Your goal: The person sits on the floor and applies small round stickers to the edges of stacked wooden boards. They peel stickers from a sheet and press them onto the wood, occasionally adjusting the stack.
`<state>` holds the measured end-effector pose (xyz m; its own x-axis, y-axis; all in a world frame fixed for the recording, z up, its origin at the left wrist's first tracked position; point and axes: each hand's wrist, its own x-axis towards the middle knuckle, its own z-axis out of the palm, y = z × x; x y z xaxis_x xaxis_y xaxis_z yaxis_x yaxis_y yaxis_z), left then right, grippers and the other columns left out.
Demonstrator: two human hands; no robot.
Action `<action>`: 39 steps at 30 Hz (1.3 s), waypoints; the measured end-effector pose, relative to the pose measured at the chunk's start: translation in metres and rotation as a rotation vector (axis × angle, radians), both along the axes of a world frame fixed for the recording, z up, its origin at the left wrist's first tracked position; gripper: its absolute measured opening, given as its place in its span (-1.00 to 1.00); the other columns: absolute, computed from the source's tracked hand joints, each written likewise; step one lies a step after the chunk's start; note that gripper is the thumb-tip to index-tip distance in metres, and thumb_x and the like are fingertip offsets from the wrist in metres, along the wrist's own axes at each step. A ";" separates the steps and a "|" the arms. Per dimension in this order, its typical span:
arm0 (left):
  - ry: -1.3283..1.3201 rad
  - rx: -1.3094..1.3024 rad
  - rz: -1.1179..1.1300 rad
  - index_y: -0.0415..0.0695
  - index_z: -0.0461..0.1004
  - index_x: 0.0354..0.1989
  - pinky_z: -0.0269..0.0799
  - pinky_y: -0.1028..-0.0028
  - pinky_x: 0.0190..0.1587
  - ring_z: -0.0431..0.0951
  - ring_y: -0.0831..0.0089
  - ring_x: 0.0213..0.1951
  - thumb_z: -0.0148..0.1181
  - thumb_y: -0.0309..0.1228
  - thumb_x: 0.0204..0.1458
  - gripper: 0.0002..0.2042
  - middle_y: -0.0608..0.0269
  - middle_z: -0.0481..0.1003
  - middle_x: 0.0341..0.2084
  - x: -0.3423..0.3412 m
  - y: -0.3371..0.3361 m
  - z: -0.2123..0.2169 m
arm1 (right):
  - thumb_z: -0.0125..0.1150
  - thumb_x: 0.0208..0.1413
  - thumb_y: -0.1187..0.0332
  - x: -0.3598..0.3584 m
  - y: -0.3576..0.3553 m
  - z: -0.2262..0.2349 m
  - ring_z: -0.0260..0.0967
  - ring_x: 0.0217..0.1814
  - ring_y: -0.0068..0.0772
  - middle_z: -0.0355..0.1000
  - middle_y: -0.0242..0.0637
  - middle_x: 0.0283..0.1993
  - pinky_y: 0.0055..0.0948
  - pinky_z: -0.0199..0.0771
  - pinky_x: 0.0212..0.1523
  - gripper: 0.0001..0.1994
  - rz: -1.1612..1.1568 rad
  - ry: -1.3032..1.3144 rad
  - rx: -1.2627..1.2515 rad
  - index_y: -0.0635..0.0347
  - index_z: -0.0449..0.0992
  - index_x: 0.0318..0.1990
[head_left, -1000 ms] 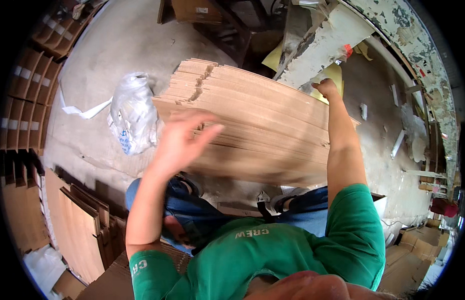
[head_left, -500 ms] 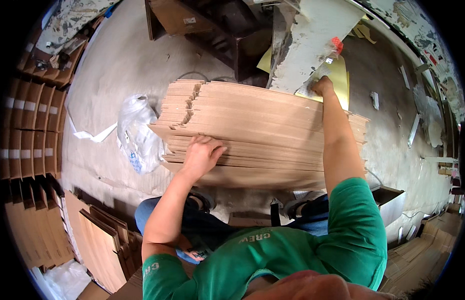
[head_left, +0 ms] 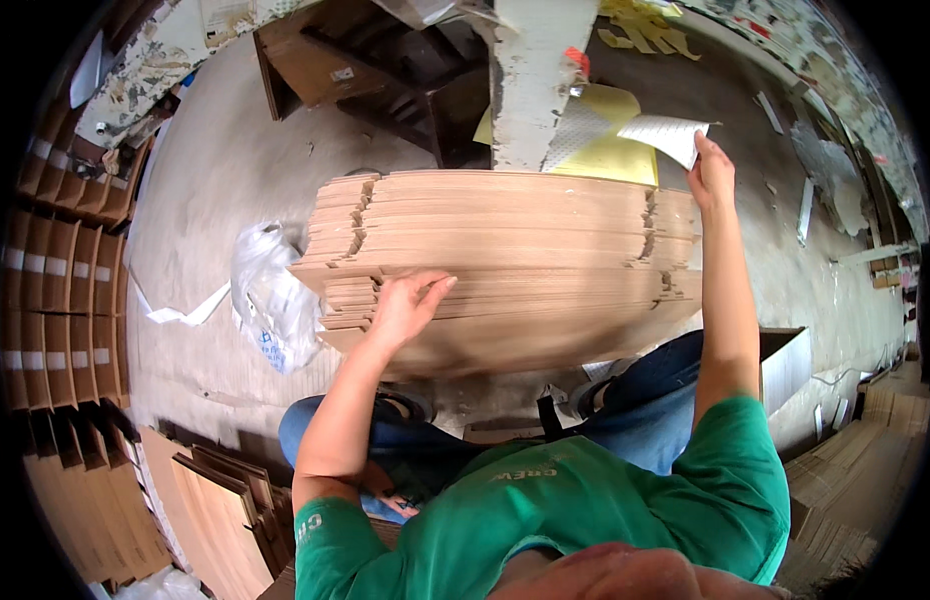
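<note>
A thick stack of flat brown cardboard sheets stands on edge in front of my knees. My left hand rests on the near sheets of the stack, fingers bent over their top edges. My right hand is raised past the stack's far right corner and pinches a white sheet of paper by its edge. A yellow sheet lies behind the stack, below the white paper.
A crumpled white plastic bag lies on the concrete floor left of the stack. Rows of folded cardboard boxes line the left side. More cardboard sheets lean at lower left. A peeling white pillar and dark wooden furniture stand behind.
My left hand dropped from above the stack onto the near sheets. My right hand rose from the stack's far corner and took hold of the white paper.
</note>
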<state>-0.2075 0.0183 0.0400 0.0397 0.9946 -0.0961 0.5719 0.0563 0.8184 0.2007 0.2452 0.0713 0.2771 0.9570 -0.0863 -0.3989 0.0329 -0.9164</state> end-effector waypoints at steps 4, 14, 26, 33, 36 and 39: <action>-0.772 -0.159 -0.008 -0.21 0.34 0.02 0.39 0.45 -0.21 0.50 0.43 -0.25 0.06 -0.22 0.08 -0.60 0.18 0.50 -0.27 0.037 -0.010 -0.011 | 0.12 0.08 0.33 -0.038 -0.131 -0.006 0.17 -0.56 -0.67 0.26 -0.54 -0.58 -0.62 0.23 -0.52 -0.84 0.225 -0.156 -0.059 0.08 0.34 -0.50; -0.900 -0.352 0.026 -0.26 0.24 0.08 0.42 0.56 -0.16 0.49 0.54 -0.20 0.05 -0.67 -0.03 -0.57 0.17 0.49 -0.20 0.086 -0.056 0.010 | 0.16 0.07 0.29 -0.079 -0.310 -0.049 0.18 -0.58 -0.76 0.34 -0.48 -0.61 -0.70 0.17 -0.55 -0.79 0.940 -0.794 -0.307 0.21 0.45 -0.52; -0.562 -0.545 -0.530 -0.24 0.40 -0.08 0.41 0.60 -0.24 0.50 0.57 -0.34 0.15 -0.52 -0.06 -0.68 0.20 0.53 -0.38 0.082 -0.045 0.061 | 0.34 -0.20 0.37 -0.100 -0.268 0.037 0.27 0.00 -0.33 0.38 -0.18 -0.09 -0.36 0.30 -0.03 -0.61 1.091 -1.106 0.225 0.22 0.45 -0.13; -1.246 -0.215 0.019 0.09 -0.23 0.30 0.37 0.27 -0.02 0.40 0.24 -0.03 -0.19 -0.20 0.18 -0.45 -0.12 0.27 0.02 0.053 -0.073 0.034 | 0.17 0.02 0.48 -0.083 -0.284 -0.016 0.44 -0.37 -0.59 0.50 -0.24 -0.33 -0.58 0.47 -0.36 -0.81 0.597 0.057 -0.206 0.32 0.45 -0.20; -0.851 -0.043 -0.012 0.12 -0.25 0.30 0.33 0.34 0.01 0.37 0.33 0.00 -0.03 -0.40 0.12 -0.35 -0.03 0.32 0.00 0.092 -0.091 0.019 | 0.18 0.01 0.48 -0.094 -0.297 -0.042 0.43 -0.37 -0.58 0.50 -0.24 -0.32 -0.59 0.47 -0.36 -0.81 0.565 0.188 -0.227 0.33 0.45 -0.20; -0.900 -0.039 0.058 -0.10 0.07 0.21 0.32 0.47 0.00 0.35 0.44 -0.01 0.12 -0.69 -0.08 -0.37 0.08 0.33 0.00 0.106 -0.091 0.014 | 0.19 0.01 0.47 -0.102 -0.310 -0.039 0.43 -0.35 -0.59 0.50 -0.26 -0.34 -0.60 0.45 -0.31 -0.81 0.597 0.097 -0.257 0.32 0.46 -0.21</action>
